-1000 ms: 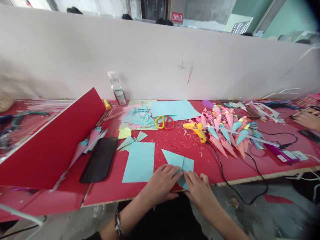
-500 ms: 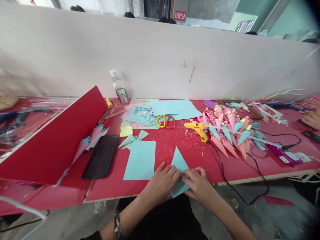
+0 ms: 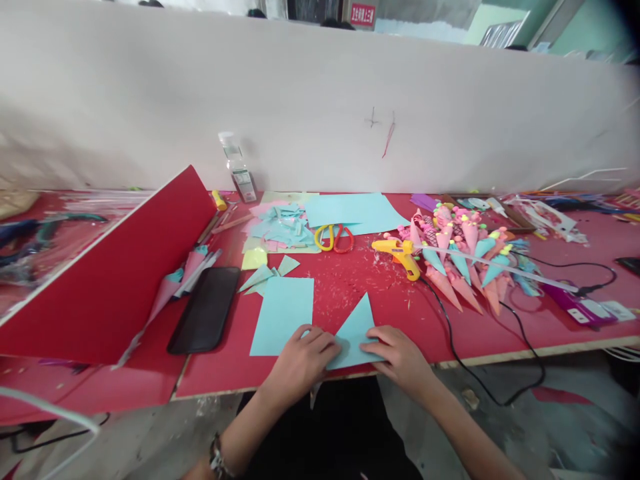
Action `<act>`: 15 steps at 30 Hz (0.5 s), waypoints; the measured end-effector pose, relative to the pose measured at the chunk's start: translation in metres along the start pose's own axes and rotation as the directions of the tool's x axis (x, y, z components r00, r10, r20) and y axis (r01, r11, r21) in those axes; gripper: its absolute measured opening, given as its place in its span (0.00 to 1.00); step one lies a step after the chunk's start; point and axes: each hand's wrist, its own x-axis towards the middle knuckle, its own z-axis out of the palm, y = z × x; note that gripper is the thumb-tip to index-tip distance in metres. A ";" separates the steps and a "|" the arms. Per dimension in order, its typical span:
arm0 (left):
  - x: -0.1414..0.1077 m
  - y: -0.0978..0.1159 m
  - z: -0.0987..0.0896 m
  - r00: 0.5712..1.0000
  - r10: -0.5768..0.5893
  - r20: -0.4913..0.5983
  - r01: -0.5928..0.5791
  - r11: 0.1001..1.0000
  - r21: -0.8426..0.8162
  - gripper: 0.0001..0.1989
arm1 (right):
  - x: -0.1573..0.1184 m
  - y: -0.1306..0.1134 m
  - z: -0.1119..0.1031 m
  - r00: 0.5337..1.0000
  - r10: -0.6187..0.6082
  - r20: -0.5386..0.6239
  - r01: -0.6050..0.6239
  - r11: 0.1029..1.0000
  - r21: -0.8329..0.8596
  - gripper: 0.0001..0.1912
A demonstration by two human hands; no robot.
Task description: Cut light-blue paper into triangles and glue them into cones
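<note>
A light blue sheet of paper [image 3: 356, 337], folded to a pointed shape with its tip toward the back, lies near the table's front edge. My left hand [image 3: 307, 357] pinches its left corner, the thumb hidden beneath. On the opposite side, my right hand [image 3: 400, 357] has its fingers closed on the right edge of the paper. A flat blue rectangular sheet [image 3: 285, 317] rests just left of my hands. Behind it lie several cut blue paper pieces [image 3: 265, 277].
A black phone-like slab [image 3: 205, 310] lies left, beside a standing red board [image 3: 115, 267]. Scissors [image 3: 334, 239] with yellow and red handles lie behind. To the right are a yellow glue gun [image 3: 399, 255], its black cord [image 3: 445, 337], and a pile of paper cones [image 3: 463, 260].
The folded paper has turned and spread flatter on the table. My hands have moved apart to its two sides. Another person's hand at the far right has left the view.
</note>
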 end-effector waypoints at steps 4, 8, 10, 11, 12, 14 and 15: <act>0.004 0.003 0.006 0.987 -0.122 -0.109 0.115 0.991 -0.064 0.03 | 0.012 -0.001 -0.004 0.998 0.062 -0.024 -0.056 0.980 0.193 0.08; 0.007 0.004 0.009 0.969 -0.193 -0.152 0.184 0.980 -0.071 0.07 | 0.020 -0.001 -0.003 0.986 0.165 -0.026 -0.151 0.945 0.289 0.09; 0.007 0.004 0.010 0.961 -0.237 -0.140 0.228 0.971 -0.077 0.08 | 0.020 -0.001 -0.002 0.978 0.207 -0.033 -0.187 0.934 0.305 0.08; 0.007 0.004 0.010 0.957 -0.260 -0.127 0.250 0.964 -0.089 0.08 | 0.020 -0.002 -0.001 0.975 0.220 -0.036 -0.199 0.930 0.310 0.07; 0.007 0.004 0.010 0.952 -0.283 -0.113 0.272 0.957 -0.105 0.07 | 0.020 -0.002 0.000 0.973 0.230 -0.038 -0.207 0.928 0.310 0.07; 0.007 0.004 0.011 0.940 -0.330 -0.089 0.316 0.938 -0.140 0.07 | 0.019 -0.003 0.001 0.969 0.242 -0.052 -0.216 0.930 0.298 0.06; 0.007 0.004 0.011 0.932 -0.352 -0.083 0.338 0.929 -0.152 0.07 | 0.019 -0.003 0.002 0.967 0.245 -0.064 -0.217 0.933 0.285 0.06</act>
